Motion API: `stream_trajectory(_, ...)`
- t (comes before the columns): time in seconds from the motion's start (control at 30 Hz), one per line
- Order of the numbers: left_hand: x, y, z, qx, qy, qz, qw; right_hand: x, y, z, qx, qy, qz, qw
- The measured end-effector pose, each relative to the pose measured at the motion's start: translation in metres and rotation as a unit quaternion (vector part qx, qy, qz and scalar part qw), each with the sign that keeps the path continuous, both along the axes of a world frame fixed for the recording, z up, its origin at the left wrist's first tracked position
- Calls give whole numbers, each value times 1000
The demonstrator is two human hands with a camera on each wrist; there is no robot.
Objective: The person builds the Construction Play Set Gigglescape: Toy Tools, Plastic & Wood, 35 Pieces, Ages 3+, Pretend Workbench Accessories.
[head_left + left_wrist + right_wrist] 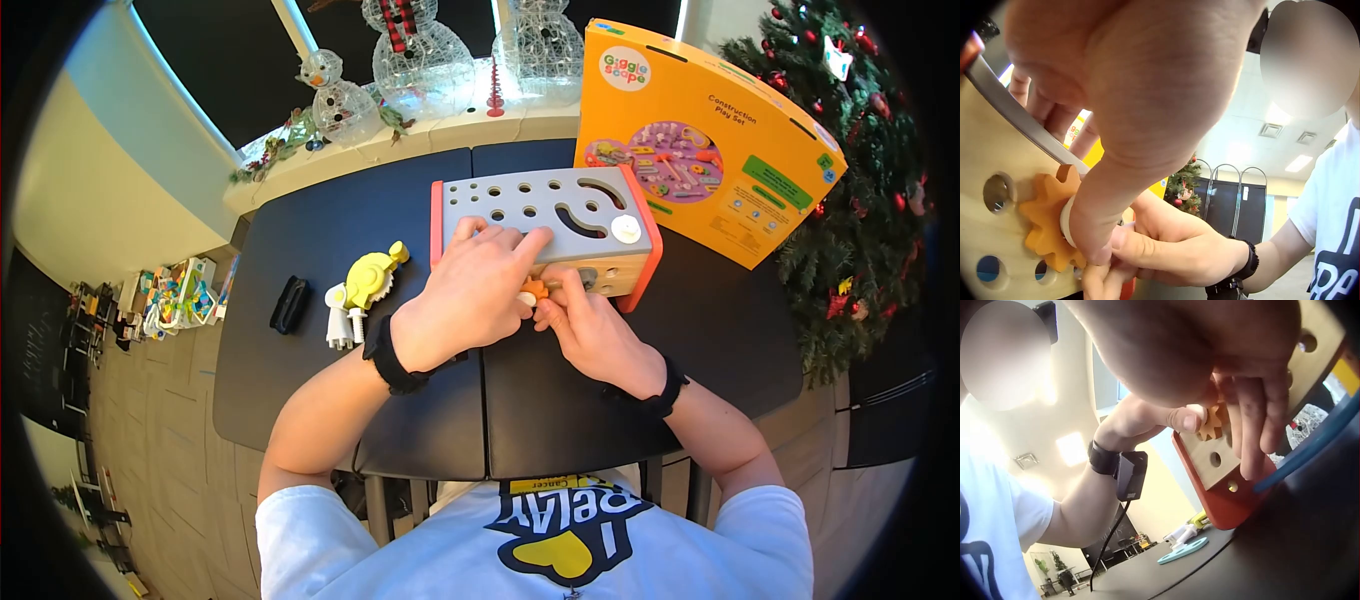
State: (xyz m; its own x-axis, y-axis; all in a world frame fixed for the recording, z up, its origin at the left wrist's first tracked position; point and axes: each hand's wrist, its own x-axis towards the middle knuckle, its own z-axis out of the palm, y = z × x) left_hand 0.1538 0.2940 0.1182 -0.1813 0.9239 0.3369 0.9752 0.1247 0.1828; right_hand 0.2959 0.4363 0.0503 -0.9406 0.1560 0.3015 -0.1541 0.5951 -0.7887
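A workbench toy with a grey top (515,187) and a light wooden side (1007,159) stands between red end panels. Against its near side sits an orange gear (537,289) (1054,215) (1211,424) with a white round piece (1197,412) at its middle. My left hand (480,290) reaches over the top edge, fingers on the grey surface, thumb pressing the white piece. Just right of the gear is my right hand (605,340) (1179,247), its thumb and index finger close together at the left thumb tip; whether they pinch something is hidden.
A yellow-green toy piece (370,280) with white parts (342,318) and a black case (290,305) lie on the dark table (420,420) at left. Behind the toy's right end stands an orange box (700,140). A white knob (626,229) sits on the grey top.
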Motion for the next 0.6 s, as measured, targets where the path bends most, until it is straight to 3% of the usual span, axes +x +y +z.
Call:
stream_trajectory(0.3, -1, -5, 4, -6, -19, -6, 1000, 19, -4, 45, 13, -49, 20, 999)
stream_trajectory(0.47, -12, -26, 16, 59, -70, -59, 994, 29, 18, 88, 84, 46, -16, 995)
stream_trajectory(0.53, -21, -43, 27, 126, -95, -58, 986, 27, 46, 89, 188, 130, -50, 972)
stream_trajectory(0.6, -44, -64, 39, 155, -59, 12, 986, 22, 74, 92, 214, 123, -49, 968)
